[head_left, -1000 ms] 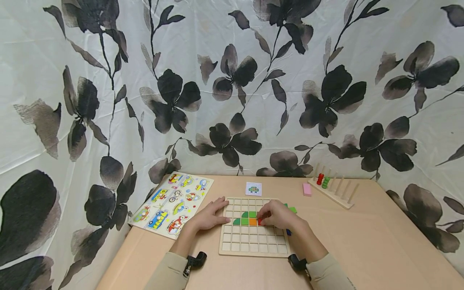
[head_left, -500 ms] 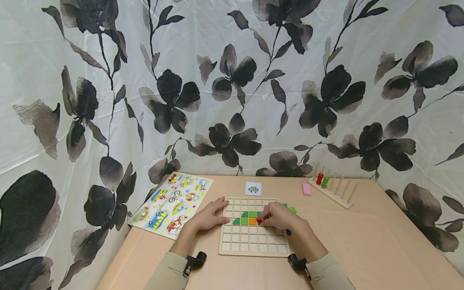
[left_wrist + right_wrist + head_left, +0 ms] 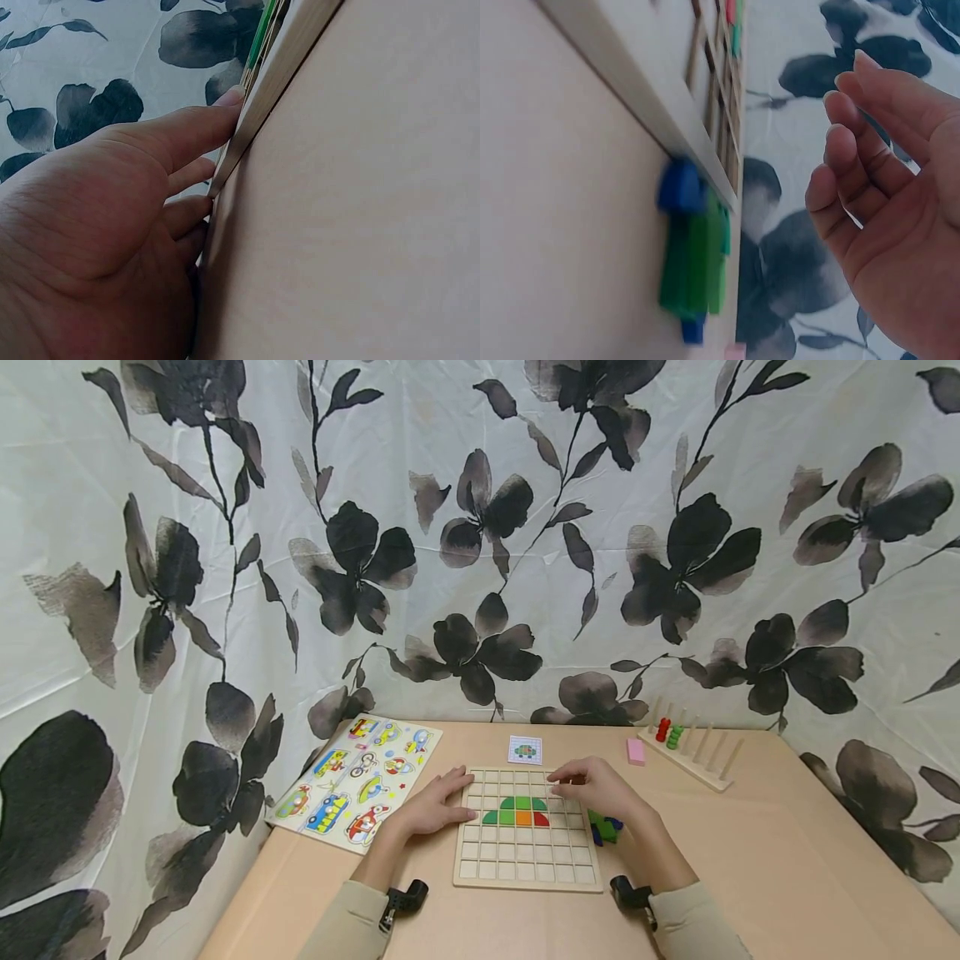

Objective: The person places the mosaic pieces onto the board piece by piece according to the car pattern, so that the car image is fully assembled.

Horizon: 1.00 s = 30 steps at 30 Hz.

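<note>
A wooden grid board (image 3: 527, 878) lies on the table, with green, orange and red tiles (image 3: 522, 811) set in two rows of its cells. My left hand (image 3: 435, 806) rests at the board's left edge; in the left wrist view its thumb and straight fingers touch the wooden rim (image 3: 264, 97). Over the board's upper right part is my right hand (image 3: 596, 787), raised, fingers relaxed and nothing held, as the right wrist view shows. Just off the board's right side lies a small pile of green and blue pieces (image 3: 605, 828).
A small pattern card (image 3: 525, 750) lies behind the board. To the left is a picture puzzle sheet (image 3: 360, 783) with vehicles. A pink block (image 3: 635, 752) and a peg stand (image 3: 693, 760) with red and green beads are at the back right. A floral cloth hangs behind the table.
My right hand has let go of the red tile, which now sits beside the orange one, and has lifted up and to the right. The piece pile is uncovered. My left hand stays put.
</note>
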Motion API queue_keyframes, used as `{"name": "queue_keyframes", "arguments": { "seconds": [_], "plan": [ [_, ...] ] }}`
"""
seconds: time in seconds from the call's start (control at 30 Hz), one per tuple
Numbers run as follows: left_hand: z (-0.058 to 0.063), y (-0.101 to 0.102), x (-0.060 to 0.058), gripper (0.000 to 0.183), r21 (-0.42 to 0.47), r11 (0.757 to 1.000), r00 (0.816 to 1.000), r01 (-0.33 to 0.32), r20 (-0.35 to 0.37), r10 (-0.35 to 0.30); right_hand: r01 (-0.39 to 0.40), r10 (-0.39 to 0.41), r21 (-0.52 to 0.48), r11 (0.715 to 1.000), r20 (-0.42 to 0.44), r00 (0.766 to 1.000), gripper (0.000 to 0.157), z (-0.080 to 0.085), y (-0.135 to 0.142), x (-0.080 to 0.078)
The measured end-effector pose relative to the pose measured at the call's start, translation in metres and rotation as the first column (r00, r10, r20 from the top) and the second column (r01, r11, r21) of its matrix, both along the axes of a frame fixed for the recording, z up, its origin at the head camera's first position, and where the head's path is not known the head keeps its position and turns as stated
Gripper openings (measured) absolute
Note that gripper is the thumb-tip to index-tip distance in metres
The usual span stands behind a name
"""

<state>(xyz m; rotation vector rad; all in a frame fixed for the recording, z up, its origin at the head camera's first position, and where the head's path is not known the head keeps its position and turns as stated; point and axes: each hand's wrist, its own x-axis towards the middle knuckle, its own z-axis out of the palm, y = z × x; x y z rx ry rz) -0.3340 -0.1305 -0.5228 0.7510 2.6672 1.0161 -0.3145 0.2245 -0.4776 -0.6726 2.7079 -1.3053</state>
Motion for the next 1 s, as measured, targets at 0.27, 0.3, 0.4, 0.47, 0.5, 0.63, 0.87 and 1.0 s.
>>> {"name": "queue_keyframes", "arguments": {
  "seconds": [0.27, 0.3, 0.4, 0.47, 0.5, 0.63, 0.87, 1.0],
  "plan": [
    [0.000, 0.000, 0.001, 0.075, -0.001, 1.000, 1.000, 0.004, -0.004, -0.004, 0.116, -0.116, -0.028, 0.993, -0.013, 0.993, 0.024, 0.004, 0.028, -0.002],
    [-0.001, 0.000, 0.001, 0.075, 0.004, 1.000, 1.000, 0.002, -0.004, -0.002, 0.129, -0.130, -0.027, 0.991, -0.019, 0.991, 0.023, 0.003, 0.031, -0.003],
    [0.000, 0.000, 0.001, 0.075, 0.009, 1.000, 1.000, -0.001, 0.001, 0.001, 0.154, -0.155, -0.009, 0.988, -0.049, 0.987, 0.024, 0.001, 0.037, -0.004],
    [-0.001, 0.001, 0.001, 0.074, 0.013, 1.000, 1.000, -0.003, 0.001, 0.003, 0.186, -0.186, -0.009, 0.983, -0.034, 0.982, 0.025, -0.001, 0.038, -0.004],
    [-0.001, 0.001, 0.001, 0.074, 0.015, 1.000, 1.000, -0.004, 0.001, 0.004, 0.197, -0.197, -0.005, 0.980, -0.025, 0.980, 0.026, -0.002, 0.039, -0.004],
    [-0.001, 0.001, 0.002, 0.074, 0.011, 1.000, 1.000, -0.005, 0.006, 0.004, 0.241, -0.242, 0.014, 0.970, 0.036, 0.970, 0.033, -0.008, 0.037, -0.004],
    [0.001, 0.001, 0.001, 0.074, 0.001, 1.000, 1.000, -0.009, 0.017, 0.009, 0.194, -0.201, 0.109, 0.975, 0.058, 0.978, 0.033, -0.021, 0.038, -0.007],
    [0.001, 0.001, 0.002, 0.074, 0.001, 1.000, 1.000, -0.009, 0.012, 0.009, 0.153, -0.163, 0.157, 0.976, 0.056, 0.985, 0.029, -0.024, 0.039, -0.010]
  ]
}}
